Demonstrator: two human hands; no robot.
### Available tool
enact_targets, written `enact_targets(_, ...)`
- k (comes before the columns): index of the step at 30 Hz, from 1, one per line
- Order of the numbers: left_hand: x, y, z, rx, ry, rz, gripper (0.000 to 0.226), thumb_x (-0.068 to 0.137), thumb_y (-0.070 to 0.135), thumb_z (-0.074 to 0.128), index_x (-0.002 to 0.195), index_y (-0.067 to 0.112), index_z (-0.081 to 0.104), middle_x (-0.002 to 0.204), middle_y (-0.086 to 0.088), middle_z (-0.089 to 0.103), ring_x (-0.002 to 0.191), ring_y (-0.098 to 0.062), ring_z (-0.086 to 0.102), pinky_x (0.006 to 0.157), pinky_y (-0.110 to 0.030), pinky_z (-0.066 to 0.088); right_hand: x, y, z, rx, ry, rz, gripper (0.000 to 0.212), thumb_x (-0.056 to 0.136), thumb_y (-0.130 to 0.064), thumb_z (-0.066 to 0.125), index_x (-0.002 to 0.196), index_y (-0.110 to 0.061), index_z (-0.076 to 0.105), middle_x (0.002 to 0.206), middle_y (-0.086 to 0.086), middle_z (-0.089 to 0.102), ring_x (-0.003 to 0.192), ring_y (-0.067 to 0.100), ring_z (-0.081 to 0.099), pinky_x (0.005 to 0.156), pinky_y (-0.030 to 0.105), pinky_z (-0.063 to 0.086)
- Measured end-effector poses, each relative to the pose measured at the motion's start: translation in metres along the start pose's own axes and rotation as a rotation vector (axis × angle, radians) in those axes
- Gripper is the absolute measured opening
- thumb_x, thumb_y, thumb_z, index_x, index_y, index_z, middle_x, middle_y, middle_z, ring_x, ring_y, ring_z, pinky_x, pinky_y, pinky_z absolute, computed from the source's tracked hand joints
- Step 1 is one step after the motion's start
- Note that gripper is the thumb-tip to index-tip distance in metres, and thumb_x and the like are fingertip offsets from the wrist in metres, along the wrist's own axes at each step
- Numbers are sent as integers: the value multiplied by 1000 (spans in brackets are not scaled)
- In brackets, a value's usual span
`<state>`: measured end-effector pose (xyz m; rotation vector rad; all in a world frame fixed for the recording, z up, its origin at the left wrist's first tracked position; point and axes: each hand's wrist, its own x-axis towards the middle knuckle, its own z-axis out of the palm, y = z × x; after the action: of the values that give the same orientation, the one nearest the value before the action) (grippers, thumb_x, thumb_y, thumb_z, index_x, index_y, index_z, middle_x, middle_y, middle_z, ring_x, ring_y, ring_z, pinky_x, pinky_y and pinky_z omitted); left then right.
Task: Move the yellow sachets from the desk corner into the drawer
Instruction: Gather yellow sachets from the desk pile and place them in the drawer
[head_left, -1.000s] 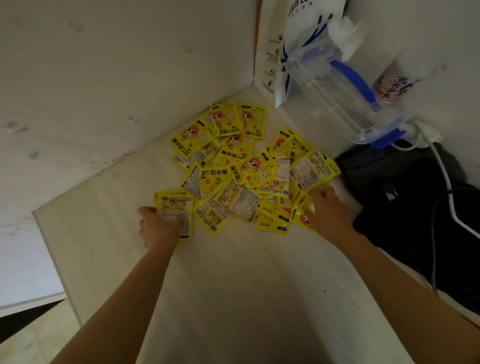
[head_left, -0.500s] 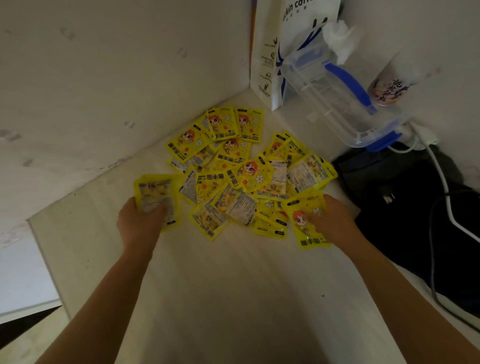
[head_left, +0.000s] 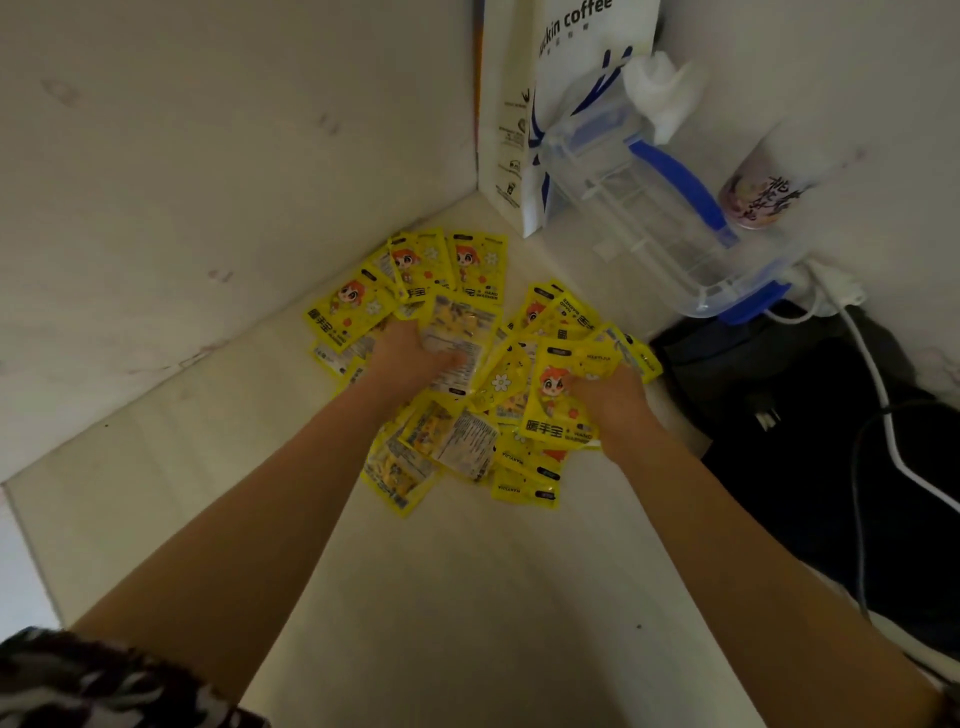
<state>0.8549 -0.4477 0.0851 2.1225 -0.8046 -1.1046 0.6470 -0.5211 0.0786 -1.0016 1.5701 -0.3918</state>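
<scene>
At desk corner (head_left: 467, 597), pile of yellow sachets (head_left: 457, 452) fanned out, long axes mixed, most pointing toward wall junction. Left hand (head_left: 410, 358) grips sachet, printed back up, long axis running away from person. Right hand (head_left: 618, 405) grips face-up sachet, likewise lengthwise. Clear container with blue clips (head_left: 660, 208) tilted beyond pile, contents unclear.

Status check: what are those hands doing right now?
Left hand grips one sachet. Right hand grips another. Yellow pile on desk. No drawer visible.
</scene>
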Motion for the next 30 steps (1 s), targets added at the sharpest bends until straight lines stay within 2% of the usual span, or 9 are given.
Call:
enact_targets(4,12,-1,15,135,-60,-20,38,77,32,77,72,9,47,76,-8,48,74,-23,50,64,-37,38,10,5,7,-46,18,46,38,75,-21,77,108,-9,63,102,10,69,79,25,69,70,39,59)
enact_targets(6,15,-2,20,215,-69,-42,36,81,32,74,94,5,55,91,-9,52,87,-24,52,70,-35,40,12,4,9,-51,31,49,28,78,-16,75,102,-8,63,95,10,67,74,24,64,63,32,54)
enact_targets(9,17,3,26,363,-67,-15,62,82,38,72,127,1,49,121,-17,57,120,-34,49,90,-42,46,15,3,12,-69,35,64,26,80,-16,73,101,-5,62,89,13,65,66,24,59,67,34,50)
enact_targets(12,18,5,28,413,-83,-29,77,85,38,68,143,2,34,142,-19,45,138,-37,29,109,-44,30,14,2,13,-66,16,68,26,81,-15,72,102,-2,63,86,14,63,56,20,53,65,34,47)
enact_targets(15,18,8,30,391,-95,-38,72,83,36,71,139,3,39,134,-18,52,129,-36,44,110,-46,33,13,3,12,-46,7,69,20,81,-16,73,96,-7,63,88,13,64,58,19,54,65,33,47)
enact_targets(20,5,13,32,339,7,46,61,85,22,69,139,6,44,136,-14,53,113,-32,57,79,-34,45,8,3,14,22,6,50,24,78,-17,75,100,-13,65,99,12,70,84,29,68,78,43,57)
enact_targets(24,3,9,33,261,76,111,34,81,21,70,107,2,57,102,-21,63,75,-23,51,58,-30,39,2,3,12,92,-40,60,16,78,-10,75,88,-18,65,99,11,71,92,31,69,84,50,56)
enact_targets(26,3,12,33,283,19,88,36,82,23,72,109,9,54,106,-13,62,85,-24,54,67,-32,43,-1,1,13,98,-61,69,15,79,-8,74,83,-19,64,99,11,70,93,32,68,85,51,55)
enact_targets(30,5,13,35,361,-90,0,74,83,33,71,144,10,36,139,-15,48,124,-36,48,97,-42,46,-5,2,14,72,-66,98,29,77,-10,75,104,-10,64,107,15,69,96,33,67,88,53,54)
